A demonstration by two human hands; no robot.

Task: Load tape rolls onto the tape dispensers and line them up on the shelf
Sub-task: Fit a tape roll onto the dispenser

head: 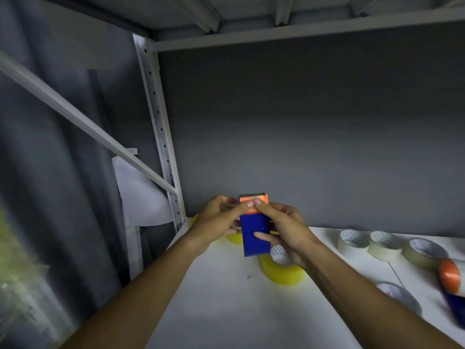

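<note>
I hold a blue tape dispenser (254, 244) with an orange top and a serrated blade above the white shelf (226, 298). My left hand (217, 220) grips its left side, thumb and fingertip pinching near the orange top. My right hand (284, 230) grips the right side, thumb across the blue face, a fingertip meeting the left one at the top. A yellow tape roll (283, 272) lies on the shelf just below the dispenser. Another yellow roll (234, 238) sits behind it, mostly hidden by my hands.
Three cream tape rolls (383, 245) stand in a row at the right, with another pale roll (400, 297) nearer. A second blue and orange dispenser (453, 293) is blurred at the right edge. A metal upright (161, 137) bounds the shelf's left; a grey wall closes the back.
</note>
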